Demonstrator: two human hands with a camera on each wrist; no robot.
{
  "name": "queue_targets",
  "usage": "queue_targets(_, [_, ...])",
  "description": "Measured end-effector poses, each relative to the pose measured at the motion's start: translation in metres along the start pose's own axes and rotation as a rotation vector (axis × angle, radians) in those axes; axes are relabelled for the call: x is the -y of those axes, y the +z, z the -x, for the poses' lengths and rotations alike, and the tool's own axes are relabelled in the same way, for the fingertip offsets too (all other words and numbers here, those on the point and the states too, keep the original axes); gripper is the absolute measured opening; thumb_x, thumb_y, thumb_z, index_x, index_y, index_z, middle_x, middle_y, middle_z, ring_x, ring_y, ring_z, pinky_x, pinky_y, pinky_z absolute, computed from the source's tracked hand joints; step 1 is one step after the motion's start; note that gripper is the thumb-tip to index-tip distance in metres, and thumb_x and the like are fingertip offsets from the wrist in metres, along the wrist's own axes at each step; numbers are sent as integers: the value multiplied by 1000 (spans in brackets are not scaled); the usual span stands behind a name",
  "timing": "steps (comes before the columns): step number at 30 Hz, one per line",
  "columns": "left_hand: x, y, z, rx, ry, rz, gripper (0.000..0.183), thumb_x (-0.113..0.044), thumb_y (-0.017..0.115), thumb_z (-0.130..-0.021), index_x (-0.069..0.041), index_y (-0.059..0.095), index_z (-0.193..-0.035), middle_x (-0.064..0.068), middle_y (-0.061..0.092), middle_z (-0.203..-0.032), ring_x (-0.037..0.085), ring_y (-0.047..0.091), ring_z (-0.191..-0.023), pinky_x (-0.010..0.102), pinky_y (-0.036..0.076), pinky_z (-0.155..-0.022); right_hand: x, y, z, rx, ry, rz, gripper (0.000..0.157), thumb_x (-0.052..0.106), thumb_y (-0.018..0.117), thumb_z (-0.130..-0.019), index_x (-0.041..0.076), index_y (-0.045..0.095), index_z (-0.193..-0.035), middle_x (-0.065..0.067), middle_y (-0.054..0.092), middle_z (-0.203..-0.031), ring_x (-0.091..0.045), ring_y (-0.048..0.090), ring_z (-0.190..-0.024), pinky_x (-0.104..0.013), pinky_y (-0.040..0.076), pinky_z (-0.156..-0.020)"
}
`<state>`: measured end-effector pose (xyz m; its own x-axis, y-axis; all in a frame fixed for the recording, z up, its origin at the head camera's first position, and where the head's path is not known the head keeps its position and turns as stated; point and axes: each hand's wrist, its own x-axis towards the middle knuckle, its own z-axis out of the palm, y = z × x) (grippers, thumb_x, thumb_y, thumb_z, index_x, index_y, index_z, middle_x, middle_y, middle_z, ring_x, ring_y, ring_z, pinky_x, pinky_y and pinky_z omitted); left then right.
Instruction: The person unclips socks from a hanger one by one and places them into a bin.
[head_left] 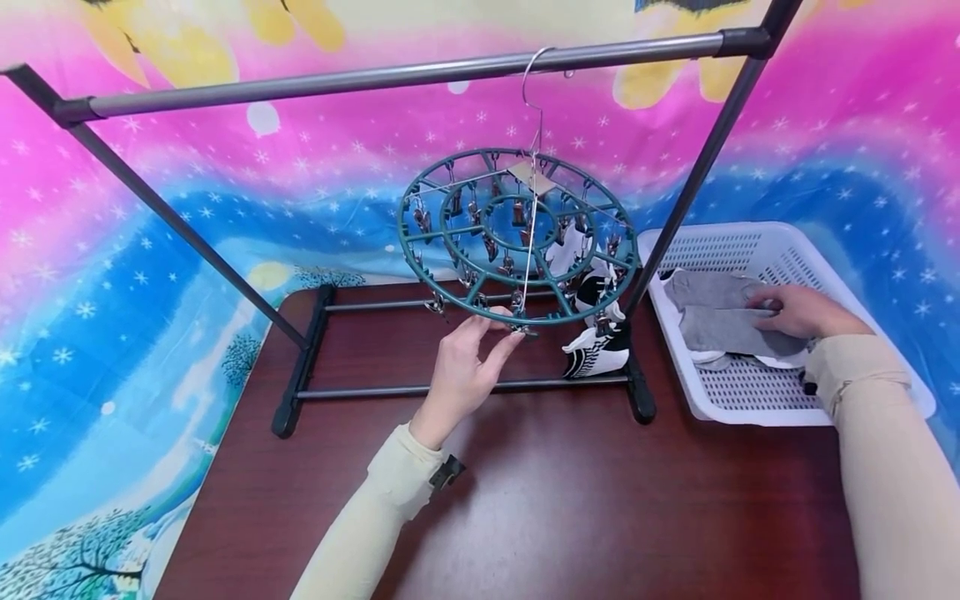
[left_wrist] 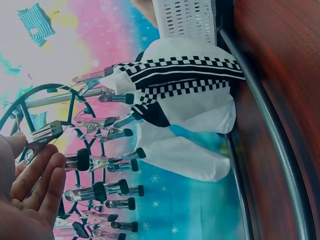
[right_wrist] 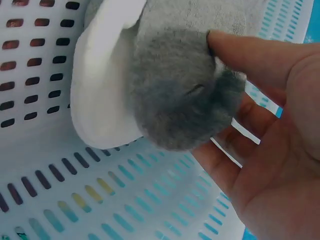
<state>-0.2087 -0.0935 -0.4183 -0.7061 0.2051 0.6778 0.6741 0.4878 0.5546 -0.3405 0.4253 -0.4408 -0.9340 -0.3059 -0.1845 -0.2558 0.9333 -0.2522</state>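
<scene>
A green round clip hanger (head_left: 517, 319) hangs by its metal hook from the rack's top bar. At its near rim my left hand (head_left: 465, 371) pinches a metal clip (left_wrist: 46, 134) with black tips between thumb and fingers; no sock is in that clip. White socks with black-and-white checkered bands (left_wrist: 185, 95) dangle from clips on the hanger's right side. Inside the white basket, my right hand (head_left: 806, 312) pinches the end of a grey sock (right_wrist: 172, 85), thumb on top and fingers beneath. A white sock (right_wrist: 102, 100) lies beside it.
The white slotted basket (head_left: 757, 414) stands right of the rack on the brown table (head_left: 555, 508). Dark rack posts (head_left: 705, 171) rise on both sides, joined by the top bar (head_left: 390, 77). A printed cloth backdrop (head_left: 322, 200) hangs close behind.
</scene>
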Motion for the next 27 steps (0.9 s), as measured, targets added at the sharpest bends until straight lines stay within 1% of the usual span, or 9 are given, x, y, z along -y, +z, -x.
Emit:
queue_targets(3, [1, 0, 0, -2, 3, 3, 29, -17, 74, -97, -5, 67, -122, 9, 75, -109, 20, 73, -103, 38, 59, -92, -5, 2, -1, 4, 7, -16, 39, 6, 73, -90, -10, 63, -124, -39, 65, -110, -53, 63, -101, -64, 49, -86])
queue_targets(8, [2, 0, 0, -2, 3, 18, 30, -17, 74, -97, -4, 67, -123, 9, 75, -110, 25, 73, -103, 42, 59, -93, -9, 2, -2, 9, 8, -18, 39, 4, 74, -87, -9, 64, -123, -38, 65, -109, -50, 64, -99, -61, 50, -83])
queue_targets(11, [2, 0, 1, -2, 0, 21, 29, -16, 74, -97, -4, 67, -123, 10, 75, -111, 27, 73, -104, 45, 59, -92, -11, 3, -3, 16, 13, -32, 39, 4, 74, -86, -8, 65, -122, -40, 65, -111, -54, 63, -101, -62, 50, -84])
queue_targets(15, [2, 0, 0, -1, -4, 9, 31, -17, 74, -97, -5, 66, -125, 9, 75, -111, 24, 73, -106, 44, 59, -93, -11, 4, -3, 19, 23, -45, 40, 3, 75, -83, -8, 66, -120, -41, 65, -109, -56, 62, -102, -65, 49, -85])
queue_targets(19, [1, -1, 0, -2, -4, 4, 31, -17, 74, -97, -5, 67, -125, 9, 75, -113, 22, 72, -107, 43, 58, -94, -11, 4, -4, 16, 28, -41, 42, 4, 78, -81, -8, 66, -120, -39, 66, -107, -54, 62, -100, -64, 50, -84])
queue_targets(23, [1, -1, 0, -1, -11, 10, 30, -17, 74, -97, -4, 67, -124, 10, 75, -112, 21, 72, -105, 44, 59, -92, -11, 4, -4, 26, 41, -44, 43, 2, 78, -81, -10, 65, -120, -40, 65, -108, -56, 62, -101, -64, 50, -84])
queue_targets(27, [1, -1, 0, 5, -21, 5, 29, -18, 73, -98, -5, 67, -123, 9, 75, -110, 20, 73, -103, 42, 59, -90, -9, 3, -3, 28, 44, -52, 42, 2, 78, -80, -9, 66, -119, -39, 66, -108, -53, 63, -99, -63, 51, -83])
